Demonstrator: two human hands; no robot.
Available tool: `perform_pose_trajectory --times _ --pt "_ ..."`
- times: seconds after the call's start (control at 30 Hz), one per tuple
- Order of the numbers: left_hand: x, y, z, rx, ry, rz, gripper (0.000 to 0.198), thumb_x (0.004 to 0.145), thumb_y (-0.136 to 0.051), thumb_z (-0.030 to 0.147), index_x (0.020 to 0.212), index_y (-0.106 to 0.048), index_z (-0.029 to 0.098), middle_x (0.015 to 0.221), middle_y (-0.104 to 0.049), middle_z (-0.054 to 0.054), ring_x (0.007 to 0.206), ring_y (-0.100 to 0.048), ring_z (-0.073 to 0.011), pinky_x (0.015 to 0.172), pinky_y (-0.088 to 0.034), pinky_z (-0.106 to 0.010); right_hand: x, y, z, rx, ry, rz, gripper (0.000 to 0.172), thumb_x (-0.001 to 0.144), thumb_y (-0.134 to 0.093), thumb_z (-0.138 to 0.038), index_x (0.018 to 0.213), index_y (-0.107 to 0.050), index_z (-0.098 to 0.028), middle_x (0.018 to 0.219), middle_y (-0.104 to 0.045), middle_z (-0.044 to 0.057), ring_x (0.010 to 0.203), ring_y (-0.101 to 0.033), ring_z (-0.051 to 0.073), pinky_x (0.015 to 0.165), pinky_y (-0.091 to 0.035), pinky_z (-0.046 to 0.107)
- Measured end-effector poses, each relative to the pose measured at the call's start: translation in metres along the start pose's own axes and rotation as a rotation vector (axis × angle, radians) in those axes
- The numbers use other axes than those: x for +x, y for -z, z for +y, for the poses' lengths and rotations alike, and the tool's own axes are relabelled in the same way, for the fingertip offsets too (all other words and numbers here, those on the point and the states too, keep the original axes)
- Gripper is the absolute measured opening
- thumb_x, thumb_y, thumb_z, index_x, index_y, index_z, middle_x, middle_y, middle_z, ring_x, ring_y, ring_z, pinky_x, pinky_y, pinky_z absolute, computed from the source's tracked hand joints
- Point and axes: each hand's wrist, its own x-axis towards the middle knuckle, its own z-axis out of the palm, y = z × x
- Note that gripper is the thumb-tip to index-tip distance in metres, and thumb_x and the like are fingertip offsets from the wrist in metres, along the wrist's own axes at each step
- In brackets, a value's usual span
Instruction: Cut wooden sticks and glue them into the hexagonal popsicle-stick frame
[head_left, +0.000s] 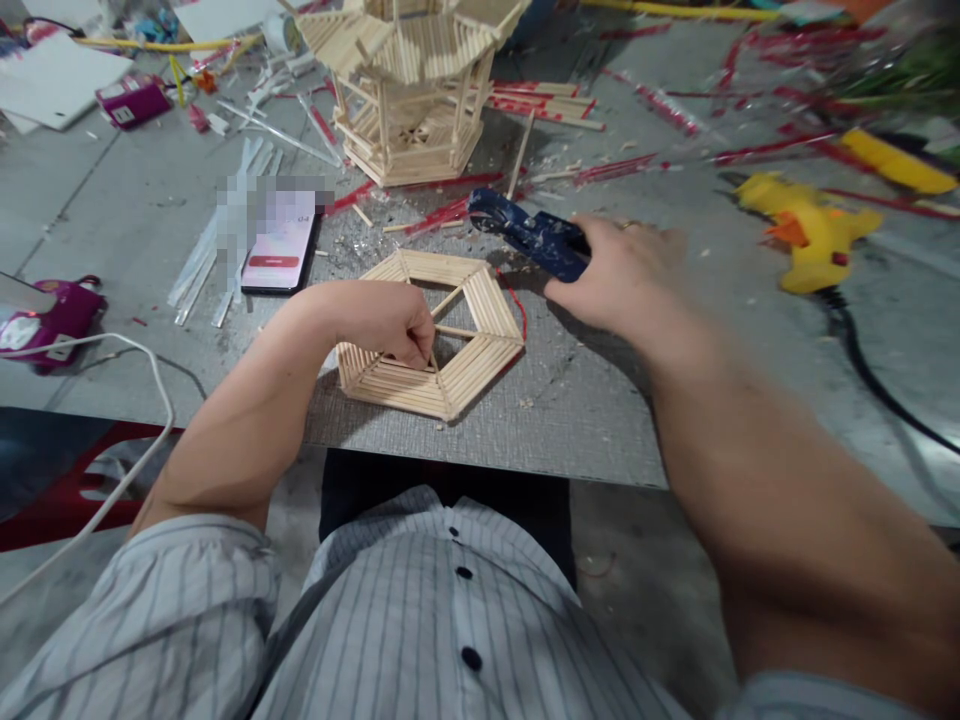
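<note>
A flat hexagonal frame of thin wooden sticks (480,365) lies near the table's front edge, with spokes running towards its middle. My left hand (401,318) reaches over it, fingers closed in a pinch where the spokes meet; the fingertips hide the exact grip. To the right of the frame, my right hand (626,265) has its thumb and fingers around one end of a dark blue hand tool (536,235). That tool's rounded far end points left, and its exact kind is unclear. A red thread or strip (520,305) curves beside the frame's right corner.
Behind the frame stands a wooden-stick pavilion model (412,100). A phone (281,240) and clear glue sticks (217,235) lie left. On the right is a yellow glue gun (810,230) with a black cord. Red-wrapped sticks (547,103) and scraps litter the back.
</note>
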Motion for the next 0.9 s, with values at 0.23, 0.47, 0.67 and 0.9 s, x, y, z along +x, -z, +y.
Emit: perform_pose_trajectory --times 0.23,0.47,0.67,0.9 --pt "0.001 -0.0013 -0.0019 -0.013 -0.027 0.021 0.019 0.073 -0.064 0.023 0.087 -0.076 0.017 0.078 -0.074 0.001 0.068 -0.059 -0.009 0.066 -0.037 -0.019 0.0004 0.0001 -0.0012 -0.01 0.006 0.022 0.057 0.076 -0.059 -0.035 0.128 -0.052 -0.012 0.117 -0.063 0.02 0.113 -0.056 0.039 0.094 -0.038 0.053" --pt "0.0015 -0.0016 -0.0008 -0.011 -0.019 0.005 0.019 0.074 -0.063 0.023 0.088 -0.075 0.017 0.08 -0.074 0.002 0.072 -0.061 -0.0095 0.068 -0.037 -0.018 -0.0009 0.0026 -0.0021 0.002 -0.006 0.006 0.054 0.077 -0.06 -0.034 0.127 -0.052 -0.016 0.116 -0.062 0.02 0.113 -0.055 0.038 0.095 -0.037 0.052" --pt "-0.0008 0.0013 -0.0026 -0.017 -0.113 -0.048 0.019 0.075 -0.06 0.023 0.087 -0.073 0.017 0.078 -0.072 0.002 0.072 -0.06 -0.0096 0.067 -0.037 -0.017 -0.0011 0.0021 -0.0021 -0.008 0.006 0.027 0.053 0.074 -0.058 -0.036 0.124 -0.054 -0.016 0.115 -0.063 0.019 0.11 -0.057 0.038 0.093 -0.037 0.052" --pt "0.0004 0.0008 -0.0026 -0.019 -0.114 -0.038 0.019 0.074 -0.061 0.026 0.087 -0.072 0.016 0.08 -0.073 0.0 0.073 -0.059 -0.0104 0.067 -0.037 -0.018 -0.0023 0.0035 -0.0017 0.029 0.008 0.011 0.053 0.076 -0.057 -0.039 0.125 -0.052 -0.02 0.116 -0.062 0.017 0.113 -0.054 0.04 0.09 -0.036 0.056"
